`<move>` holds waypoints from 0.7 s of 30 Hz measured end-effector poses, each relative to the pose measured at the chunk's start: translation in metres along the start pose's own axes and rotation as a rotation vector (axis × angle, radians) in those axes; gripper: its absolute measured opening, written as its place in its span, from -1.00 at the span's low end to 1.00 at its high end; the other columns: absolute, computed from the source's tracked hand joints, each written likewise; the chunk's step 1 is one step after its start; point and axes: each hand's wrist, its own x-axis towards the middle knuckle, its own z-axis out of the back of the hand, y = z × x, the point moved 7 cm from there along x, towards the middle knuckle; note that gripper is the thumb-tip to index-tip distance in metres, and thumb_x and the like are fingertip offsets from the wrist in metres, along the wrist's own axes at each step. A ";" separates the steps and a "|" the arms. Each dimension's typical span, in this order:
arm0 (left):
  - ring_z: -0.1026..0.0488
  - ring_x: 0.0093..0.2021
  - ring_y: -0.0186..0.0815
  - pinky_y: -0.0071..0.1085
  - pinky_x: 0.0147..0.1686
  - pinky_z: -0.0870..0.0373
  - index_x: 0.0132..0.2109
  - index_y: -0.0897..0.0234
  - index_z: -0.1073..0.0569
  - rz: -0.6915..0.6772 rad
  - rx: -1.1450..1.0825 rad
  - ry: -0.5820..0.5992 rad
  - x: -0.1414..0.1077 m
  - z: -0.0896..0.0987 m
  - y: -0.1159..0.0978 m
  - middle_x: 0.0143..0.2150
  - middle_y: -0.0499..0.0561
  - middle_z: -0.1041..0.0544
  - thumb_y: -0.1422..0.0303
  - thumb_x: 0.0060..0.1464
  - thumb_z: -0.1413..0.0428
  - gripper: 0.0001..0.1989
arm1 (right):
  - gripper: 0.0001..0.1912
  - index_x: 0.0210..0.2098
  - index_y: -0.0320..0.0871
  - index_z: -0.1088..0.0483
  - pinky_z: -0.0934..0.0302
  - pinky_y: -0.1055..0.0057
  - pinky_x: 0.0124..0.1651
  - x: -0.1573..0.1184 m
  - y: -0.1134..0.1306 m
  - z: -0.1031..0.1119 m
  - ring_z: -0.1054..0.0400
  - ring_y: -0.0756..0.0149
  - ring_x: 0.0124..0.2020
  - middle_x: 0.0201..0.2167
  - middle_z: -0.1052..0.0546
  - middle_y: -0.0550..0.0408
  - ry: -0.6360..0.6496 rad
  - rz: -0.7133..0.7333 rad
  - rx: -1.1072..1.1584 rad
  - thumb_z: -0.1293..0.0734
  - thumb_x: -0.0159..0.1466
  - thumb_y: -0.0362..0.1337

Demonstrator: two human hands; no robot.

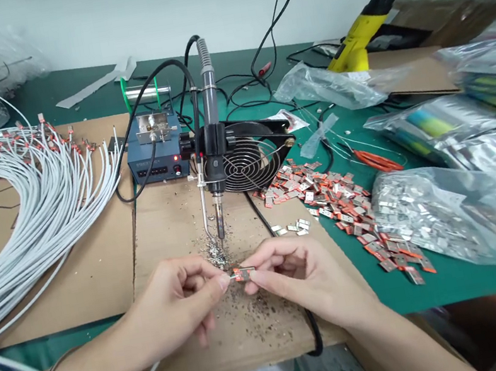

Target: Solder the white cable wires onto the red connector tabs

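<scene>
My left hand (194, 291) pinches the end of a white cable, most of it hidden behind the fingers and wrist. Between thumb and finger, my right hand (297, 273) grips a small orange and metal USB connector (243, 274), which meets the cable's tip. Both hands are over the cardboard, just below the tip of a soldering iron (219, 216) clamped upright in a stand. A thin metal feed tube (205, 212) runs down beside the iron. Bits of solder (217, 255) lie scattered beneath the tip.
A blue solder feeder (151, 157) with a lit red light stands behind, near a black fan (248, 163). Bundled white cables (50, 207) fill the left. Loose USB connectors (341, 201) and a plastic bag of metal parts (419, 206) lie right. A yellow heat gun (354, 39) rests behind.
</scene>
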 end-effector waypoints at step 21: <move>-0.39 -0.64 -0.46 -0.64 -0.66 -0.27 -0.26 0.32 -0.41 -0.571 0.672 0.079 -0.054 -0.072 0.045 -0.57 -0.04 -0.49 0.22 0.25 0.17 -0.66 | -0.87 -0.42 -0.17 -0.35 -0.15 0.53 -0.38 -0.086 0.019 0.029 -0.27 0.44 -0.42 -0.51 -0.36 0.09 -0.154 0.449 -0.120 -0.27 0.25 -0.29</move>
